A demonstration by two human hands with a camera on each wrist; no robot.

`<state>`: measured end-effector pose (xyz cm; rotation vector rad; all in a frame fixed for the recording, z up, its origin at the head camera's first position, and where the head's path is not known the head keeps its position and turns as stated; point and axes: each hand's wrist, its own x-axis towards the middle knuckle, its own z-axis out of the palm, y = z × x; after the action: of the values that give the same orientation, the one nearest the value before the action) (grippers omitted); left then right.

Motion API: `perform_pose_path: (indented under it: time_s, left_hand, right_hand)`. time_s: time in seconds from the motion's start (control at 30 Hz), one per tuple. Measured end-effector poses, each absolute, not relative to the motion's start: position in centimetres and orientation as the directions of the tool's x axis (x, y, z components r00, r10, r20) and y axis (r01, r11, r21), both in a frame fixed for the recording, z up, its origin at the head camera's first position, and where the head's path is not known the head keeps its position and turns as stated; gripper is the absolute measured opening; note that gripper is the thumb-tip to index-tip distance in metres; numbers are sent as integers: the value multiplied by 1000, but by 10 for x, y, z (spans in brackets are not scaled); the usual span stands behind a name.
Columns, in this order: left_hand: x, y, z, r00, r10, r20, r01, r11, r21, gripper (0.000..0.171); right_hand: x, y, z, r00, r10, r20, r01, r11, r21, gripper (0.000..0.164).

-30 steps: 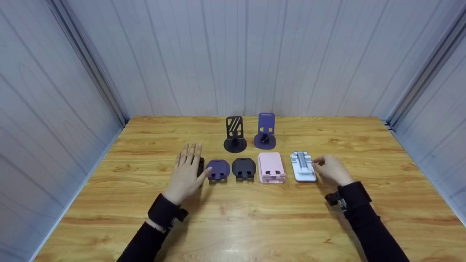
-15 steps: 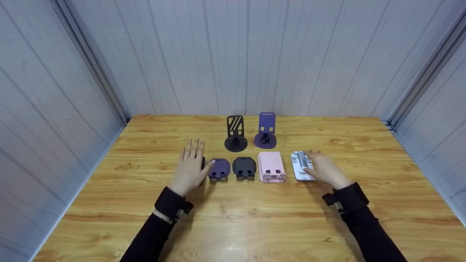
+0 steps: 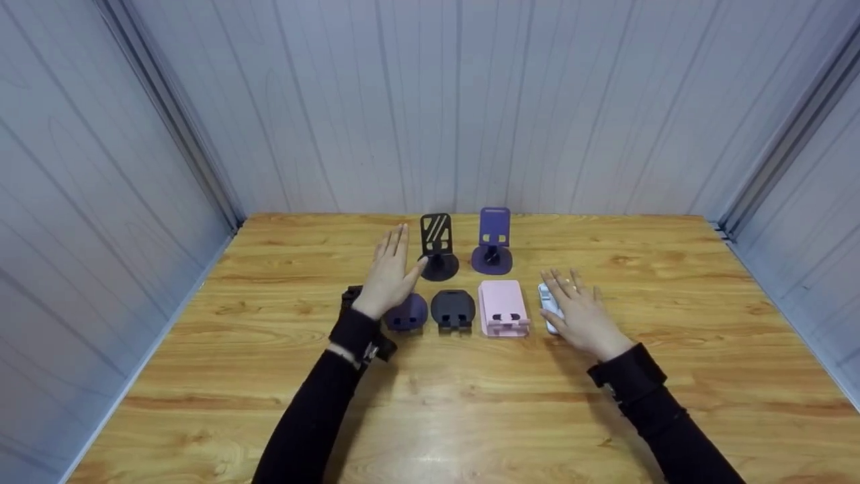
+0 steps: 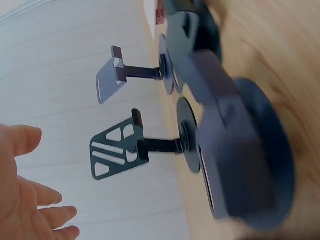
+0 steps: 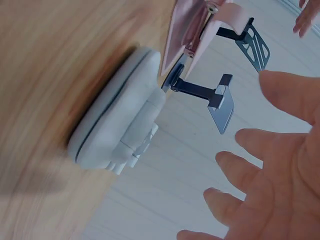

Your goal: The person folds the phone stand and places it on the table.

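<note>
Plainly, the left hand (image 3: 390, 282) hangs outstretched near the upright black stand (image 4: 160, 145), holding nothing; the right hand (image 3: 583, 314), also empty, spreads above the white stand (image 5: 112, 115) on the table (image 3: 430, 417). That one looks light, stiff, slick: best pinched by its long edges.

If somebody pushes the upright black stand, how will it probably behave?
The upright black stand may tip if pushed high, because its panel sits on a narrow post. Its flat round base should prevent easy rolling.
</note>
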<state>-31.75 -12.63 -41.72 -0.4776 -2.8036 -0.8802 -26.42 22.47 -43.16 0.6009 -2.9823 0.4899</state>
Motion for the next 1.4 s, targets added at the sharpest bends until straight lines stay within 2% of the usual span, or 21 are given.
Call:
perform_pose_path:
  time_s: [0.2,0.43,0.63,0.83,1.07,1.4]
  left_hand:
    - [-339,-113,-415,-955,239,178,297,709,640,74]
    - [-362,-105,-417,-980,153,127,193,578,793,68]
    - [-374,-101,-422,-989,117,89,135,478,868,65]
    - [-379,-95,-431,-982,94,166,190,536,822,58]
    - [-381,-93,-441,-947,44,318,281,590,757,34]
    - [-386,-100,-443,-916,20,401,330,608,722,19]
  right_hand:
    - [-264,222,-436,-919,-371,131,-394,871,-293,68]
    - [-263,221,-437,-917,-378,130,-399,865,-304,68]
    - [-263,219,-437,-921,-373,114,-390,869,-306,68]
    - [-263,220,-437,-920,-378,101,-390,867,-310,69]
    - [-262,220,-438,-920,-378,100,-390,869,-304,67]
    - [-264,221,-439,-922,-373,99,-385,869,-312,67]
